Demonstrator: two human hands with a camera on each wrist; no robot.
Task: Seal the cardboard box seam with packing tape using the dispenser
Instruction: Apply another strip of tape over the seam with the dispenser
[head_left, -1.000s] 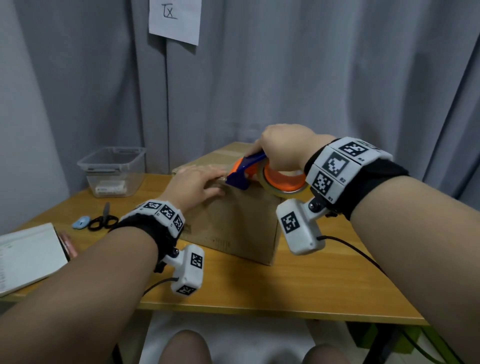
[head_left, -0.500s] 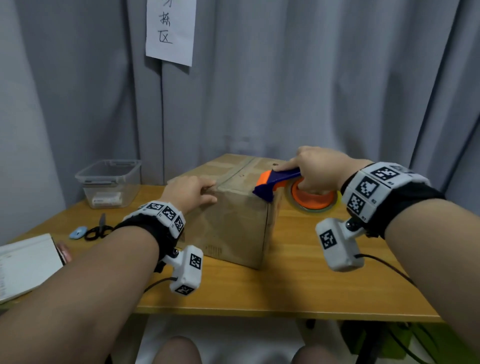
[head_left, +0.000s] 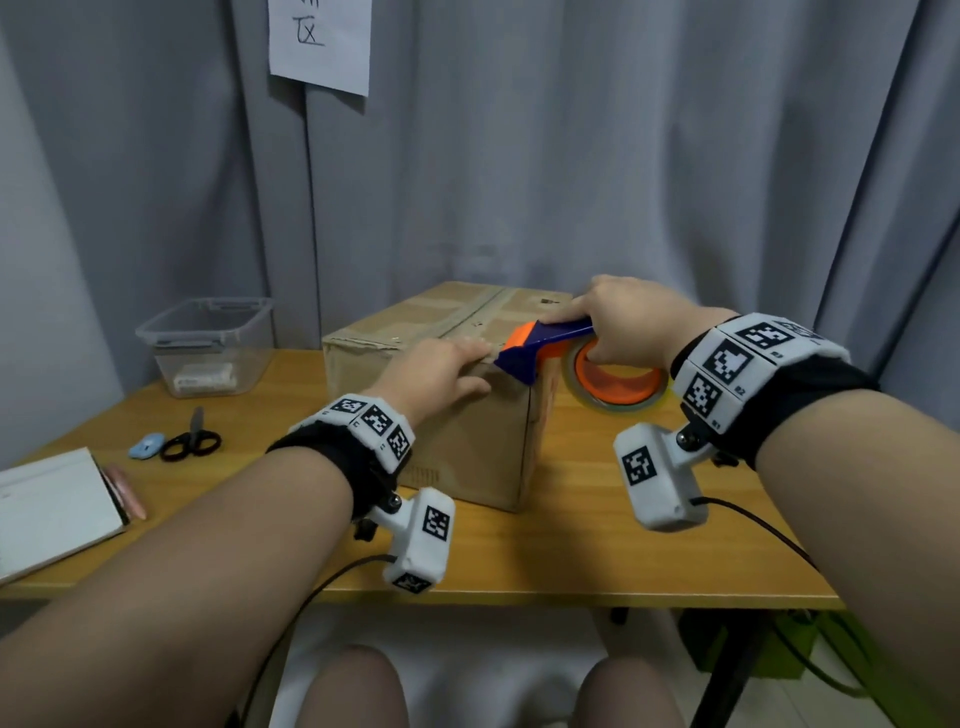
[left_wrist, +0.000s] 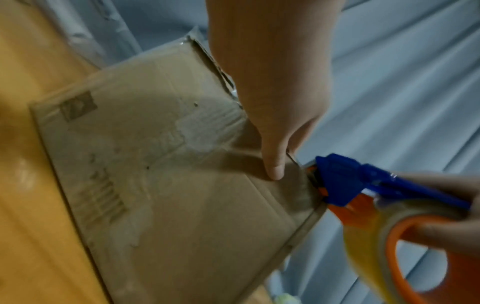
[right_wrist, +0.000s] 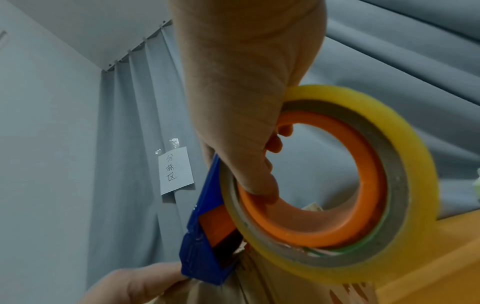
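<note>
The cardboard box (head_left: 457, 415) sits on the wooden table (head_left: 571, 551), set at an angle so that one vertical corner points toward the person; its back edge lies close to the grey curtain (head_left: 571, 156); a taped seam (head_left: 478, 312) runs along its top from the far side to the near top edge.

The left hand (head_left: 436, 376) lies flat over that near top edge, fingers straight and close together on the top panel; in the left wrist view the thumb (left_wrist: 272, 160) reaches down the front face, its tip just beside the dispenser's blue nose.

The right hand (head_left: 634, 325) grips the tape dispenser (head_left: 545, 345); in the right wrist view its fingers (right_wrist: 262, 176) curl through the orange core of the tape roll (right_wrist: 405, 156); the blue nose meets the box at the near right top corner, while the roll hangs out past the box's right side, above the table.

To the right of the box the table runs bare to its edge; a strip of bare wood also lies between the box and the near edge. To the left stand a clear plastic tub (head_left: 208, 343) near the curtain, black scissors (head_left: 191, 441) with a small blue object (head_left: 146, 447) touching or just beside them, and an open notebook (head_left: 52, 509) at the left edge, all well apart from the box. A paper note (head_left: 319, 44) hangs on the curtain above.
</note>
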